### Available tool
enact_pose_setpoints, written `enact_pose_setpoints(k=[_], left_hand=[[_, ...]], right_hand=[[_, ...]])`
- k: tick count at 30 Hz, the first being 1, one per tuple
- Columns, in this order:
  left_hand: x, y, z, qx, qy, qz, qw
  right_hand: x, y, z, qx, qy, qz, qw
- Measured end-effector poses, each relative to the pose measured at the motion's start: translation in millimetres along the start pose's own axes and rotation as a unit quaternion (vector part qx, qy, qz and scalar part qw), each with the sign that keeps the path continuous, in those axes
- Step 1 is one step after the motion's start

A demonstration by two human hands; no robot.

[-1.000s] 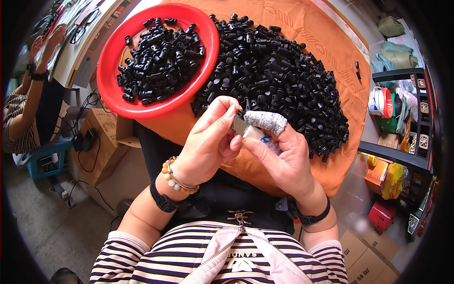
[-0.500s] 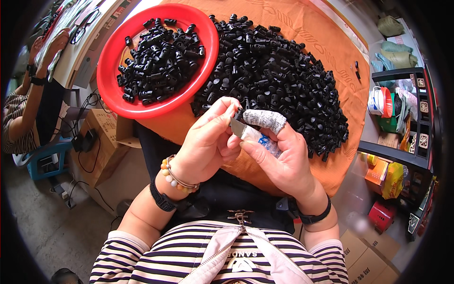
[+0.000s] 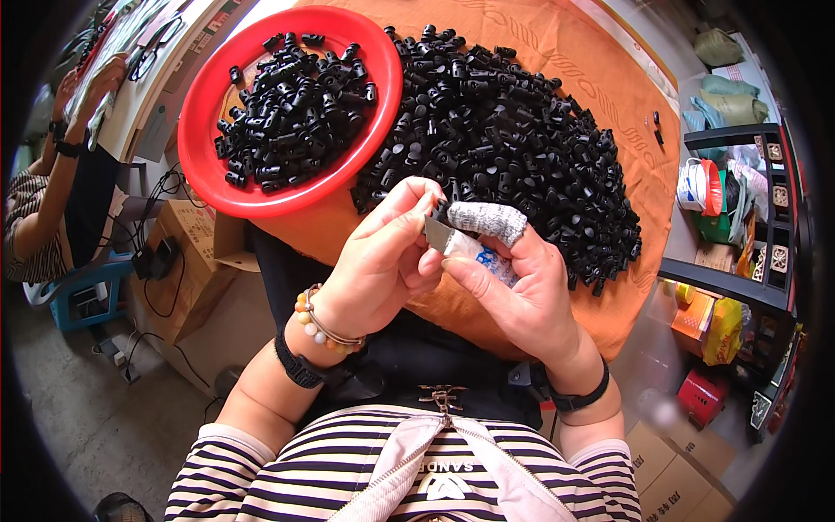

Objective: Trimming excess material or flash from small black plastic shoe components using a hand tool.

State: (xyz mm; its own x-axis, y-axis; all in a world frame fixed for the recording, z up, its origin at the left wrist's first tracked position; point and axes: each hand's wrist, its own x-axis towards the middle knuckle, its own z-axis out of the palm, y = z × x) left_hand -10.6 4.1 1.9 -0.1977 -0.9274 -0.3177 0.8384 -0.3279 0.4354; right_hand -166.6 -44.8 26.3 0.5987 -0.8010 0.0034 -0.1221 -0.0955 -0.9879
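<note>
My left hand (image 3: 380,248) pinches a small black plastic cord lock (image 3: 441,210) between thumb and fingertips. Held in my right hand (image 3: 528,291) is a flat metal blade (image 3: 437,233), its handle end wrapped in white material with blue marks. A grey knitted finger cover (image 3: 487,218) sits on my right index finger, which bends over the cord lock. The blade's edge lies against or right beside the piece; my fingers partly hide the contact. Just beyond my hands spreads a big heap of black cord locks (image 3: 513,139). More of them fill a red round tray (image 3: 198,165) at the far left.
An orange cloth (image 3: 600,52) covers the table; a few loose black pieces (image 3: 657,128) lie at its right. Shelving (image 3: 731,291) with bags and a bucket stands on the right. At left are a cardboard box (image 3: 187,228), cables, a blue stool (image 3: 83,304) and another person's arm (image 3: 83,122).
</note>
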Motion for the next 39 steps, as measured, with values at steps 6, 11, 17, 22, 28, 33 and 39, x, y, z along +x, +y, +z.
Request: enact_pose_setpoints(k=[6, 11, 17, 22, 28, 33, 39], left_hand=[[0, -1, 0, 0.04, 0.01, 0.025, 0.999], [-2, -2, 2, 0.038, 0.005, 0.028, 0.999], [0, 1, 2, 0.001, 0.007, -0.002, 1.0], [0, 1, -1, -0.018, -0.002, -0.011, 1.0], [-1, -3, 1, -0.021, -0.017, -0.013, 1.0], [-5, -2, 0, -0.018, -0.036, -0.025, 0.999], [-6, 0, 1, -0.023, -0.047, -0.022, 0.998]], right_hand=[[-1, 3, 0, 0.013, 0.001, 0.004, 1.0], [-3, -2, -3, 0.005, -0.007, 0.033, 0.999], [1, -4, -2, 0.036, -0.01, 0.04, 0.998], [5, -3, -4, 0.132, -0.001, 0.055, 0.99], [14, -6, 8, 0.198, 0.051, 0.037, 0.978], [22, -5, 8, 0.114, 0.019, 0.07, 0.991], [22, -9, 10, 0.169, 0.064, 0.008, 0.984]])
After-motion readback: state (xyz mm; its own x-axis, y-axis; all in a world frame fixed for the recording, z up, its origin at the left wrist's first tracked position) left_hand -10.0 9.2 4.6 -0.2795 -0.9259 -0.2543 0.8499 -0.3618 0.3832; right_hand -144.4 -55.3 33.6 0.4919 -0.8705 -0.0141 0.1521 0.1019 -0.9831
